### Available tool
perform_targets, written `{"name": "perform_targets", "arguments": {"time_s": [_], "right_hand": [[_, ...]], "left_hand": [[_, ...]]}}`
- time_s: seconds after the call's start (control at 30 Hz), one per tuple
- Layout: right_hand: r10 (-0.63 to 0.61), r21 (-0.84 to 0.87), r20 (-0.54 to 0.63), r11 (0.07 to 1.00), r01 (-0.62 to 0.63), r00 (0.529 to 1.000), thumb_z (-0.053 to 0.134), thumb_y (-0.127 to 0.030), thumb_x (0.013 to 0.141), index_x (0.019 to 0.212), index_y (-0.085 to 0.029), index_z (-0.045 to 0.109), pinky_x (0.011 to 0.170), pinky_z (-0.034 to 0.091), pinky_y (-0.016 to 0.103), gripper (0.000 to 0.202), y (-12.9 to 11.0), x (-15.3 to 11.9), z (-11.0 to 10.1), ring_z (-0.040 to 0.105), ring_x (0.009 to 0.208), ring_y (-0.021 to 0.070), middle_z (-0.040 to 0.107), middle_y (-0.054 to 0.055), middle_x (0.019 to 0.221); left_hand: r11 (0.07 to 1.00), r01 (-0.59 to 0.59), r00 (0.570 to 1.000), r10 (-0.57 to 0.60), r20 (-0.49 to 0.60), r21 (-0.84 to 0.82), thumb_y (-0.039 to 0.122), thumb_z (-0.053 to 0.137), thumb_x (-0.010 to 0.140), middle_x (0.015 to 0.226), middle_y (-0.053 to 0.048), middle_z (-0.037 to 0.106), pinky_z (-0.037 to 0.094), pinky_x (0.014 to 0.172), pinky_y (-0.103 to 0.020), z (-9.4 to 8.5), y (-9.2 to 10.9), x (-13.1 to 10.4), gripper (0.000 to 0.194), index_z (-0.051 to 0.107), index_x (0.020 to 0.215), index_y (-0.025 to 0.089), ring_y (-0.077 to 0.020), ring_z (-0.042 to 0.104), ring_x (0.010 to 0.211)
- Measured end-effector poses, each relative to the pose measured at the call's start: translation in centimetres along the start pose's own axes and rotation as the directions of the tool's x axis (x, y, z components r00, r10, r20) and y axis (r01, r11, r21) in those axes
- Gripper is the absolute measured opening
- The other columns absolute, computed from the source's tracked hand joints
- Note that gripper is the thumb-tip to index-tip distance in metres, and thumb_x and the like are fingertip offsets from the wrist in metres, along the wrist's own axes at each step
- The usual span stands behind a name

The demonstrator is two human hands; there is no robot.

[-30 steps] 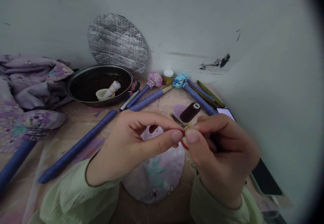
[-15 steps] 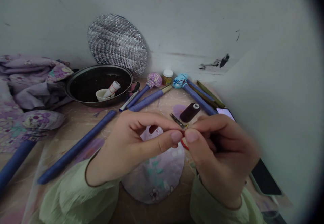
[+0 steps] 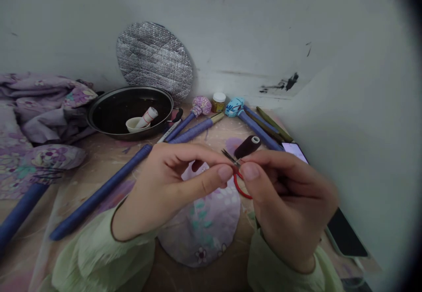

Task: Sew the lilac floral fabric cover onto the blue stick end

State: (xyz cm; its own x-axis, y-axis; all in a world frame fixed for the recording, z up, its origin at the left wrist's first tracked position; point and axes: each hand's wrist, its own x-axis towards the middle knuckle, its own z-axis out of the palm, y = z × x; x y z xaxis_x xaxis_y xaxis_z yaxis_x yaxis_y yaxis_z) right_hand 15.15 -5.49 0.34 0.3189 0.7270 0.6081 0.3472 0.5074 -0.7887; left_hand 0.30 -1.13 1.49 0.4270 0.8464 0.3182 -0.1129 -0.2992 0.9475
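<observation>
My left hand point(image 3: 184, 186) is pinched, thumb against forefinger, on something too small to make out. Close beside it, my right hand point(image 3: 286, 199) also pinches something that I cannot make out. A slight gap separates the two pairs of fingertips. Behind and below the fingertips lie small scissors point(image 3: 242, 187) with red handles, partly hidden. A dark thread spool point(image 3: 247, 147) lies just beyond them. Under my left hand a round piece of lilac flowered cloth point(image 3: 201, 235) rests on the table.
A black pan point(image 3: 128, 103) holds a white cup point(image 3: 134, 125). Blue-wrapped sticks point(image 3: 99, 195) lie around, some with cloth heads. Flowered fabric point(image 3: 42, 103) is heaped at left. A silver quilted disc point(image 3: 154, 59) leans on the wall. Two phones point(image 3: 347, 235) lie at right.
My fingertips have moved slightly apart, and more of the red scissor handles shows between them. The view has shifted a little.
</observation>
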Motion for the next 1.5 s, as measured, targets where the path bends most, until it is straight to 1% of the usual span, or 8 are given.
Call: {"name": "perform_targets", "arguments": {"time_s": [0.1,0.3,0.5,0.77,0.9,1.0,1.27,1.5], "right_hand": [[-0.008,-0.009,-0.006,1.000,0.008,1.000,0.074,-0.014,0.073,0.075,-0.023,0.073,0.032,0.025,0.018,0.009,-0.08,0.13,0.03,0.030,0.038,0.0051,0.039,-0.009,0.045],[-0.025,-0.019,-0.018,1.000,0.025,1.000,0.073,-0.014,0.073,0.076,-0.023,0.074,0.030,0.026,0.017,0.010,-0.05,0.29,0.14,0.032,0.037,0.0049,0.040,-0.009,0.045],[-0.018,-0.002,-0.014,1.000,0.018,1.000,0.072,-0.013,0.074,0.076,-0.023,0.075,0.030,0.025,0.017,0.010,-0.08,0.24,0.13,0.031,0.037,0.0042,0.040,-0.009,0.045],[-0.007,0.017,-0.032,1.000,0.008,0.999,0.071,-0.009,0.070,0.071,-0.021,0.069,0.031,0.027,0.016,0.012,0.07,0.07,0.32,0.031,0.037,0.0037,0.037,-0.010,0.046],[-0.032,0.018,-0.052,0.999,0.033,0.998,0.070,-0.009,0.071,0.068,-0.021,0.066,0.030,0.027,0.014,0.013,-0.02,0.25,0.58,0.030,0.036,0.0030,0.036,-0.011,0.044],[-0.051,0.015,-0.063,0.999,0.052,0.997,0.069,-0.009,0.072,0.066,-0.021,0.064,0.029,0.026,0.014,0.014,-0.16,0.30,0.76,0.031,0.035,0.0029,0.038,-0.011,0.043],[-0.021,0.036,-0.055,0.999,0.023,0.998,0.068,-0.009,0.073,0.067,-0.021,0.062,0.029,0.028,0.015,0.015,-0.12,-0.14,0.79,0.034,0.034,0.0030,0.043,-0.011,0.043],[-0.005,0.041,-0.063,0.999,0.007,0.998,0.068,-0.008,0.073,0.066,-0.020,0.061,0.031,0.029,0.013,0.015,-0.20,-0.06,0.88,0.033,0.035,0.0012,0.041,-0.012,0.044]], "left_hand": [[1.000,-0.003,1.000,0.003,0.000,0.002,0.019,0.074,0.082,0.067,0.003,0.071,0.048,0.060,-0.026,0.01,0.07,-0.01,0.009,0.077,0.076,0.025,-0.0125,0.059,0.065],[1.000,0.003,1.000,-0.003,-0.007,0.010,0.020,0.074,0.082,0.066,0.001,0.071,0.049,0.060,-0.027,-0.05,0.14,-0.09,0.009,0.077,0.074,0.024,-0.0137,0.060,0.064],[1.000,0.003,1.000,-0.003,-0.022,-0.002,0.019,0.075,0.081,0.066,0.002,0.072,0.049,0.060,-0.027,0.06,0.05,-0.03,0.009,0.077,0.074,0.024,-0.0135,0.060,0.064],[1.000,0.015,1.000,-0.016,-0.014,-0.025,0.019,0.074,0.081,0.066,0.001,0.071,0.049,0.059,-0.027,0.30,0.03,-0.02,0.009,0.077,0.074,0.024,-0.0140,0.058,0.064],[0.999,0.013,1.000,-0.014,-0.008,-0.030,0.017,0.074,0.082,0.067,0.001,0.072,0.047,0.058,-0.027,0.33,0.00,-0.11,0.009,0.077,0.076,0.024,-0.0132,0.057,0.063],[0.999,0.001,1.000,-0.001,0.004,-0.052,0.017,0.074,0.082,0.068,0.002,0.072,0.047,0.059,-0.026,0.36,-0.06,-0.08,0.009,0.077,0.078,0.024,-0.0123,0.058,0.064],[0.997,0.007,1.000,-0.005,0.024,-0.071,0.014,0.072,0.083,0.068,0.004,0.071,0.044,0.059,-0.027,0.43,-0.08,-0.08,0.011,0.077,0.079,0.023,-0.0108,0.059,0.066],[0.998,-0.001,1.000,0.002,0.022,-0.060,0.014,0.071,0.083,0.068,0.006,0.071,0.043,0.058,-0.028,0.41,0.02,-0.02,0.012,0.076,0.078,0.024,-0.0104,0.059,0.066]]}}
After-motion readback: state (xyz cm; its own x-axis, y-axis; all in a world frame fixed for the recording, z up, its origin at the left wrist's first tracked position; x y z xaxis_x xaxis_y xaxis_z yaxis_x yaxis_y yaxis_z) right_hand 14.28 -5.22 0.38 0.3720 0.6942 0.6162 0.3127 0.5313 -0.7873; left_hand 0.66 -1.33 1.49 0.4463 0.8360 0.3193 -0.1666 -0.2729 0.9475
